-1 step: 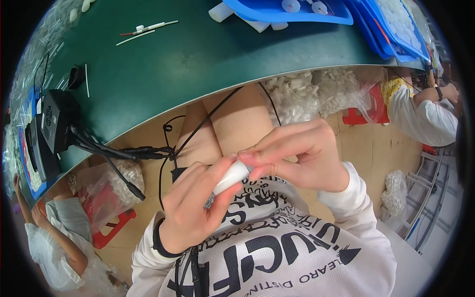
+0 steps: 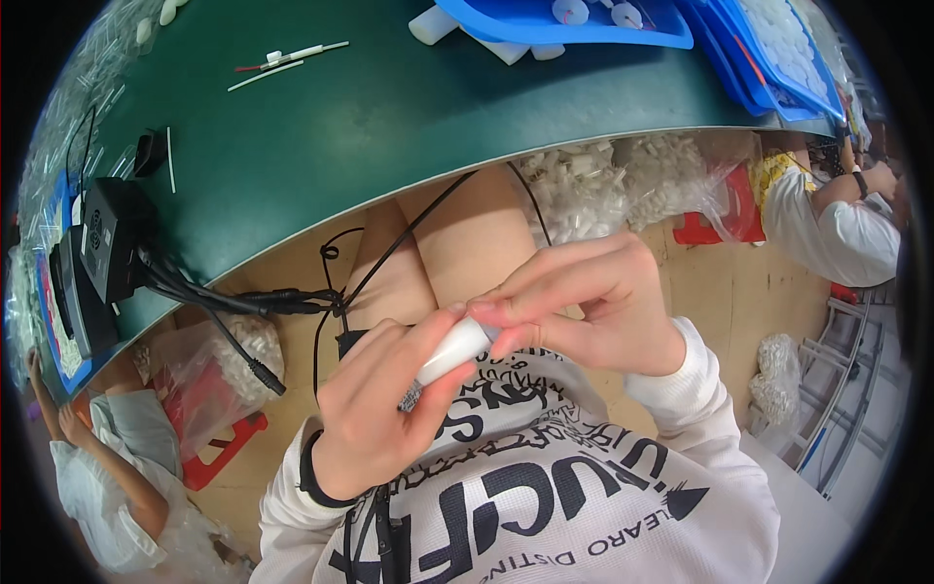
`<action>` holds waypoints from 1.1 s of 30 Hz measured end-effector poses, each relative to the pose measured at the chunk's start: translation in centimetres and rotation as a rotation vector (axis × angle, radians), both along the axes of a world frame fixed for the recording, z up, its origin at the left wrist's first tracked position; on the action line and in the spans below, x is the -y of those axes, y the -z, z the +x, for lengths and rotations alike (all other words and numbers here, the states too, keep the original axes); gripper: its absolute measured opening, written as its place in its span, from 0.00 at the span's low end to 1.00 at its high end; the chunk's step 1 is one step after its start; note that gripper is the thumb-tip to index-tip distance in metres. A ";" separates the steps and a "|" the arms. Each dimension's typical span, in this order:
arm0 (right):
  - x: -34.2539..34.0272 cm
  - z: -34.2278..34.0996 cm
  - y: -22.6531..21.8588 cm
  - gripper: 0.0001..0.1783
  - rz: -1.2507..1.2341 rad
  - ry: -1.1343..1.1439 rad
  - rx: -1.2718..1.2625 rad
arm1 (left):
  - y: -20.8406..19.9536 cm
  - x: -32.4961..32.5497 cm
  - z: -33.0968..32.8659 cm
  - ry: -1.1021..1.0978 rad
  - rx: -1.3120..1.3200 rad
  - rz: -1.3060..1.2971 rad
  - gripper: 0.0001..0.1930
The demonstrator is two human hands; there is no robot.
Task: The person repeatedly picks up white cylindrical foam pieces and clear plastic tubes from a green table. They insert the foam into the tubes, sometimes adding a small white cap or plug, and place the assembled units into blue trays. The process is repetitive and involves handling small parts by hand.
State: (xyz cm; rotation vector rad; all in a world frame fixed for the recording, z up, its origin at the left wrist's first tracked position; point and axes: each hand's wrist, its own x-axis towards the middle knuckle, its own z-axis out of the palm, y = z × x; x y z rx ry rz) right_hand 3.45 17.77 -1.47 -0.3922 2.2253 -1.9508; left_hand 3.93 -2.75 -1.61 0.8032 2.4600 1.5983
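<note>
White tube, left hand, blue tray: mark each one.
white tube (image 2: 455,348), head view, on its bare middle.
left hand (image 2: 375,414), head view, on its back.
blue tray (image 2: 545,31), head view, on its near rim.

A single view, worn on the person's head, looks steeply down over the chest and lap; the fisheye lens bends straight edges, so the near edge of the green surface (image 2: 389,146) arcs across the upper half of the picture, beyond the hands; the left hand (image 2: 375,414) and right hand (image 2: 584,307) sit very near the lens, about mid-picture, the forearms coming in from the lower edge; the floor (image 2: 720,292) shows below and to either side of the hands; a dark round rim closes the picture; no second view shares the scene.
</note>
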 end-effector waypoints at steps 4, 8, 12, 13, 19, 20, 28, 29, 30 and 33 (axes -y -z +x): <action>0.3 -0.4 -0.1 0.13 -0.011 0.020 -0.019 | -0.1 0.1 0.1 -0.055 0.511 0.213 0.12; 2.4 -0.9 1.3 0.12 -0.030 0.204 0.052 | 2.2 0.3 -1.2 0.093 0.769 0.298 0.10; 3.4 0.4 4.5 0.08 -0.326 0.576 0.194 | 3.4 0.1 -2.8 -0.046 0.910 0.462 0.11; 3.7 1.0 5.0 0.09 -0.294 0.539 0.260 | 3.9 0.1 -3.0 -0.074 0.884 0.468 0.11; 6.1 1.7 5.4 0.17 -0.162 0.268 0.435 | 4.7 -0.1 -3.8 -0.155 0.834 0.501 0.12; 6.7 1.4 5.2 0.17 -0.175 0.278 0.439 | 4.8 0.0 -3.9 -0.145 0.834 0.497 0.13; 8.2 0.4 4.7 0.17 -0.402 0.322 0.537 | 3.9 0.3 -4.6 -0.130 0.979 0.478 0.17; 8.4 0.3 4.7 0.18 -0.423 0.332 0.541 | 3.8 0.2 -4.5 -0.134 0.967 0.498 0.16; 8.5 0.2 4.7 0.19 -0.445 0.343 0.545 | 4.0 0.2 -4.4 -0.140 0.945 0.513 0.16; 8.6 0.2 5.4 0.20 -0.417 0.323 0.512 | 4.6 0.2 -4.1 -0.164 0.923 0.565 0.13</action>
